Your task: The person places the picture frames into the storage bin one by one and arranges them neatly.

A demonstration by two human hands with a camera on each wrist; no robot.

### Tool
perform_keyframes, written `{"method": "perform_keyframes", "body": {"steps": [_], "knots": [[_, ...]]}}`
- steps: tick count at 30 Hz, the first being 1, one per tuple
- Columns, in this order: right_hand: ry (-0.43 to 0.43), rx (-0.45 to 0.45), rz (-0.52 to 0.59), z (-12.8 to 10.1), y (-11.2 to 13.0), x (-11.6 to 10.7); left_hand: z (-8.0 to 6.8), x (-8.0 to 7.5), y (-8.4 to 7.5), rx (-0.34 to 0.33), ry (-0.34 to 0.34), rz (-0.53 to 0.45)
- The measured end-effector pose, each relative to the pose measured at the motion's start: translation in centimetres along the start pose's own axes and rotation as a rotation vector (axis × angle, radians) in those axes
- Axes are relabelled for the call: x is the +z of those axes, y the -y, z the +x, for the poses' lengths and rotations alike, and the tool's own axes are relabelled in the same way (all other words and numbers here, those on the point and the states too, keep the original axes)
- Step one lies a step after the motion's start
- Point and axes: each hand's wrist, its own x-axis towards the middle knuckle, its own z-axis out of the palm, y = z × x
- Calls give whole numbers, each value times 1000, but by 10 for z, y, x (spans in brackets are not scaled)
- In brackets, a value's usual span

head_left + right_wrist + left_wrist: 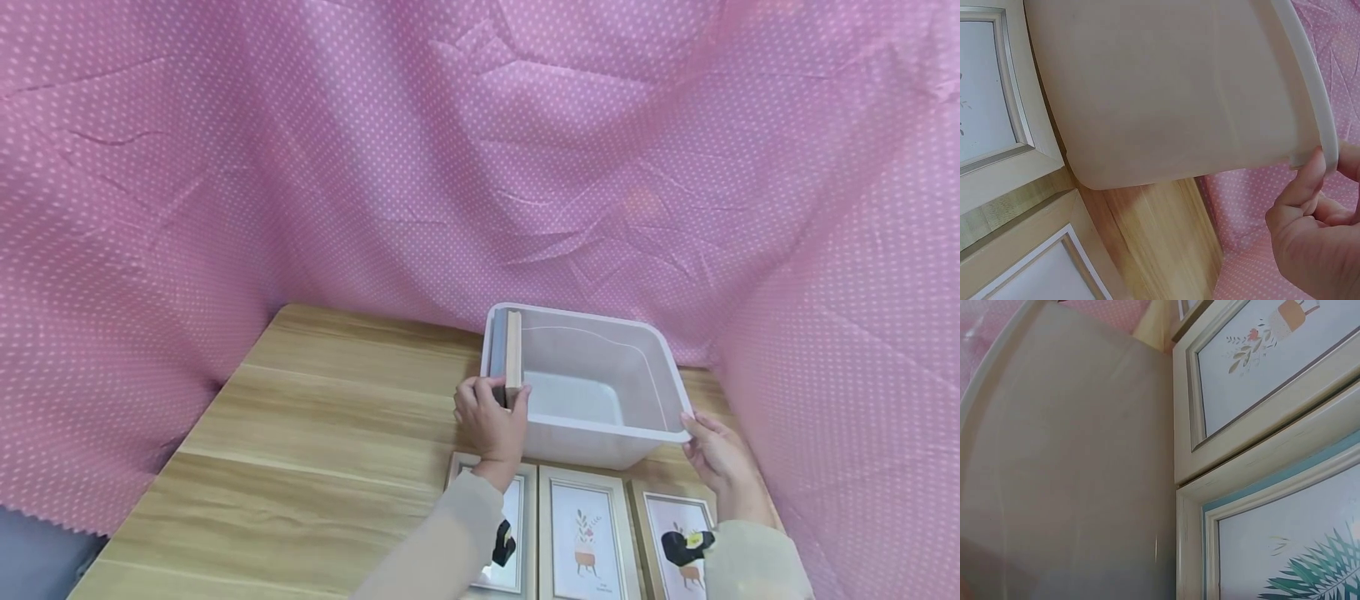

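The left hand (491, 417) is gripping a frame (513, 357) that is standing on edge inside the bin (592, 437), hard against its left wall; fingers are curling round the frame's near end at the bin's front left corner, probably so the frame is staying upright and flat to the wall instead of tipping into the open middle. The right hand (716, 454) is pinching the bin's rim (1329, 134) at the front right corner, thumb (1307, 181) lying on the rim's outer face (the other fingers are curling below it), which is likely bracing the light plastic bin against sliding. The bin is sitting on the bench (315, 433) toward its back right, its rear close to the pink dotted cloth (420, 150) that is hanging behind and to both sides. Most of the bin's floor is lying bare to the right of the frame, so room is remaining there. Three more frames are lying flat in a row just in front of the bin: one under the left sleeve (504, 533), one in the middle (585, 533), one at the right (678, 542). They are lying edge to edge, and the left wrist view is showing two of them close against the bin's front wall (1072, 462), leaving little slack there. The bench's left half is offering wide open wood, while the right side is crowded by the cloth.
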Motion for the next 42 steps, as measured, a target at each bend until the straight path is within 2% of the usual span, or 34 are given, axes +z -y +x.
{"method": "perform_keyframes", "body": {"steps": [8,14,19,26,31,35,42], "knots": [[51,-43,67,-7,-5,-2,-2,-12,-2,-44,50,-66],[52,-45,87,-9,-5,-3,1,-23,2,-22,109,-145],[59,-39,81,-6,-1,-5,7,-29,8,11,215,-277],[63,-14,66,-3,6,-8,15,-43,15,17,360,-351],[65,-3,49,3,10,-8,26,-50,28,-75,474,-383],[82,-15,19,11,12,-9,34,-56,41,-145,593,-387],[87,-43,-16,25,15,-8,37,-60,75,-198,781,-305]]}}
